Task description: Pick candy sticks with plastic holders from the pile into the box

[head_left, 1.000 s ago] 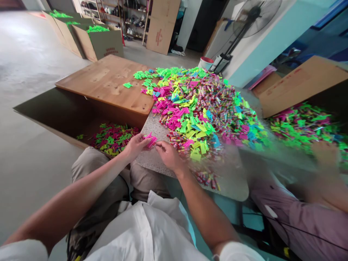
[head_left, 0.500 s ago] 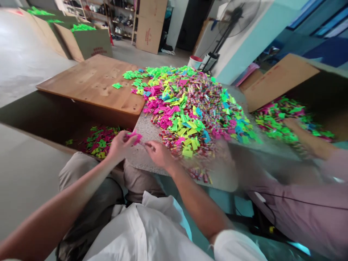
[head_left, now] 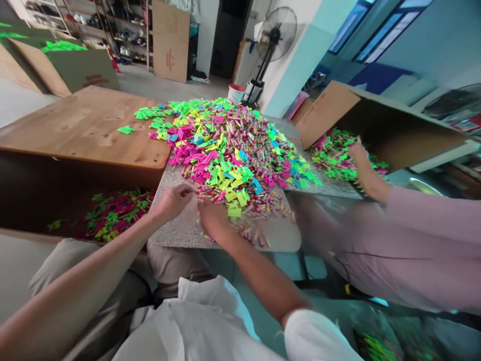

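My left hand [head_left: 173, 200] hovers over the near edge of the speckled stone tabletop [head_left: 180, 230], fingers curled together. No piece shows in it. My right hand [head_left: 211, 216] is just beside it, blurred, with its fingers at the near fringe of a big pile of small neon plastic pieces [head_left: 225, 145] in pink, green, yellow and blue. Thin red stick-like pieces [head_left: 259, 233] lie scattered by my right hand. Whether either hand holds anything is hidden.
A wooden board [head_left: 86, 130] lies to the left. Below it an open box holds more coloured pieces [head_left: 112, 213]. On the right a person in a pink sleeve [head_left: 421, 235] reaches a hand [head_left: 358, 153] into a tilted cardboard box [head_left: 379, 120]. A fan [head_left: 276, 30] stands behind.
The pink piece seen in my left hand earlier no longer shows. My view has swung right. The other person's hand has reached up into the cardboard box.
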### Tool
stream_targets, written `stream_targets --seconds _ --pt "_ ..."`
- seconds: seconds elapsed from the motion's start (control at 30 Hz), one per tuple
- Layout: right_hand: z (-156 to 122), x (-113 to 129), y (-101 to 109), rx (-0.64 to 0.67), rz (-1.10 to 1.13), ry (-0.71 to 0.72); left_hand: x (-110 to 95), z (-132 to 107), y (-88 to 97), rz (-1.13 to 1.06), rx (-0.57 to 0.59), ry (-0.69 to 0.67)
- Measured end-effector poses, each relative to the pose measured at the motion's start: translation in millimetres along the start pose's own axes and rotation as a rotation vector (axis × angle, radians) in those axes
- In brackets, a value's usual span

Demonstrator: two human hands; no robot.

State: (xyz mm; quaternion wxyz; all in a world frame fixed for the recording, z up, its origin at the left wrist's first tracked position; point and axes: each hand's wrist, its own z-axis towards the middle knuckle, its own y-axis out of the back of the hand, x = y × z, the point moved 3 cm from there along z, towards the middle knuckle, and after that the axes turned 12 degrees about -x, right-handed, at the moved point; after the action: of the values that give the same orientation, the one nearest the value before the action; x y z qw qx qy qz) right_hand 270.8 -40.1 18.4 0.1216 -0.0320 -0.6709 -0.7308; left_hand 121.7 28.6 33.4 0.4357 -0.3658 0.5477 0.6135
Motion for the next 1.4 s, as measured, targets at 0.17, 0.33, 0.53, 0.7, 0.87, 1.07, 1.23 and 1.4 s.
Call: stream_targets --seconds 0.17,0.33,0.53,0.7,0.87,1.07,1.23,1.4 --pt "5 4 -17 -0.065 0.002 -0.113 -32 12 -88.1 -0.079 0.219 0.041" --pt "-4 -4 -14 -0.068 0.007 -0.123 -24 26 -94.3 -0.104 0.222 0.150" --pt "-17 -21 3 -0.306 0.476 -0.176 7 3 -20.8 -0.578 0.125 0.468" --pt "-8 -13 -10 -0.304 0.925 -0.264 22 -28 13.4 -0.802 0.063 0.613" --pt "-5 0 -11 -0.199 1.018 -0.287 28 -40 27.5 -0.776 0.048 0.613" --pt "-4 6 12 -0.223 0.973 -0.191 30 -45 44.8 -0.731 0.058 0.643" --pt "-3 16 21 -0.161 0.989 -0.091 29 -49 50.1 -0.667 0.162 0.597" --pt "-3 22 22 -0.126 1.029 -0.087 25 -51 52.8 -0.639 0.140 0.608"
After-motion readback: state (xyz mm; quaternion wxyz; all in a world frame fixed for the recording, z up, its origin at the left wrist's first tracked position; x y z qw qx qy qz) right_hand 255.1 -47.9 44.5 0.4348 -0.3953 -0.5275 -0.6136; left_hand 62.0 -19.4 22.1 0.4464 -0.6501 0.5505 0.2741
